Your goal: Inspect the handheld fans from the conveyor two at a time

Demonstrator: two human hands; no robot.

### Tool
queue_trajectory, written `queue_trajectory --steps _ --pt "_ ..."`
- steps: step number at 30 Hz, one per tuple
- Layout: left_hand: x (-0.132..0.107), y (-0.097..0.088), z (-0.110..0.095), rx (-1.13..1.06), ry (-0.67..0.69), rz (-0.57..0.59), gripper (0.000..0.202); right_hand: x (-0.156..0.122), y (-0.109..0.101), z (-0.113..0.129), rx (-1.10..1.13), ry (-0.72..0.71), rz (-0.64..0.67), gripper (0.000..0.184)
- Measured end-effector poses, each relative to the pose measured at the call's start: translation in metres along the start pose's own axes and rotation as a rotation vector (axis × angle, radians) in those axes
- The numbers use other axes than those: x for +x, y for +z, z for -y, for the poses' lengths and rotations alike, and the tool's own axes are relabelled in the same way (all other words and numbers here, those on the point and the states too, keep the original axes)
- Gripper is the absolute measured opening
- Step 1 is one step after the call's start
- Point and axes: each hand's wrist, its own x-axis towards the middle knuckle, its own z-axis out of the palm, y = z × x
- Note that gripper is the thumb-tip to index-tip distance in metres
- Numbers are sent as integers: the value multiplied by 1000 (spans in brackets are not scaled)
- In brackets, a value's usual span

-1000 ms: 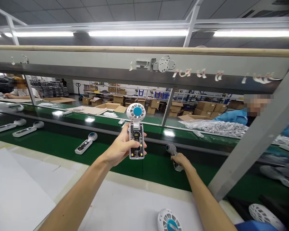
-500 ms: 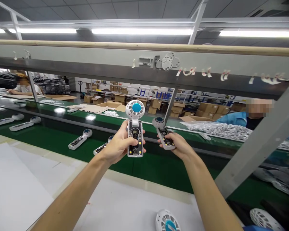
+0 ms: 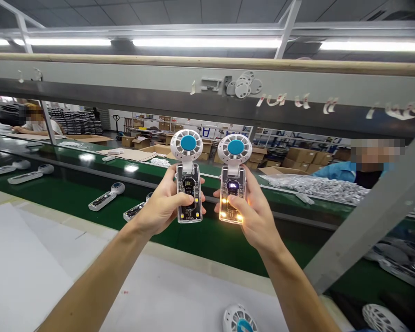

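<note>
My left hand [image 3: 161,207] is closed around a small handheld fan [image 3: 188,177] with a clear body, a white round head and a blue hub, held upright with the thumb on its front. My right hand [image 3: 254,214] grips a second fan of the same kind [image 3: 232,177] right beside it, also upright. That one glows with orange-yellow lights at its lower body, and my right thumb presses its front. Both fans hover above the green conveyor belt [image 3: 207,237].
More fans [image 3: 103,198] lie on the belt to the left. Another fan head [image 3: 238,319] lies on the white table [image 3: 27,267] near me. A grey frame post [image 3: 366,216] slants at the right. One person sits across the belt at right, another at far left.
My right hand picked a fan off the belt, raised it upright next to the left one, and its lights came on. The left hand stayed nearly still.
</note>
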Motion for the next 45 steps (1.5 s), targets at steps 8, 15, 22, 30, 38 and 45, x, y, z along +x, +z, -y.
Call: queue_trajectory --steps 8,15,22,30,38,45 --pt "-2 9 -2 -22 7 -1 65 -5 1 4 4 -22 55 73" --pt "-2 10 -1 -18 8 12 62 -8 5 10 72 0 29 69" --pt "-2 6 -1 -14 1 29 63 -6 2 6 23 -14 16 70" --pt "-3 9 -2 -21 -12 9 65 -7 0 9 111 20 25 75" --pt "-5 7 -4 -53 -28 42 63 -5 2 9 165 19 39 84" --pt "-5 7 -2 -53 -6 105 66 -4 3 7 153 9 22 80"
